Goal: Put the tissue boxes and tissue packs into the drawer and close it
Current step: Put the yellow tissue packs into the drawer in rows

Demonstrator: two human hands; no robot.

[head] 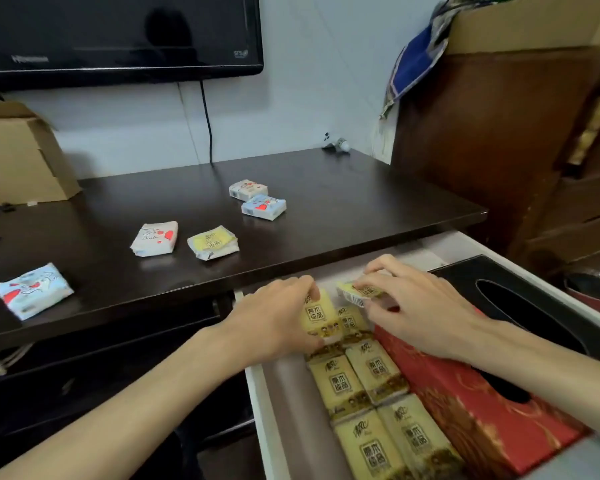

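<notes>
Lying in rows, yellow tissue packs (364,400) fill the open drawer (264,410) beside a red tissue box (471,393) and a black tissue box (520,299). Left hand (278,320) fingers clamp one upright yellow pack (317,311); right hand (416,310) fingers pinch another pack (355,292) above the row. Farther back, five packs (213,242) lie scattered on the dark desk (326,216).

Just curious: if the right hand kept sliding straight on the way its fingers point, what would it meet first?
Probably the left hand: the right hand points leftward, holding a small yellow tissue pack just short of it. Depth is uncertain.

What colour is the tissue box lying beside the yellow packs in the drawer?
Red with a gold swirl pattern, the red tissue box; head view.
</notes>
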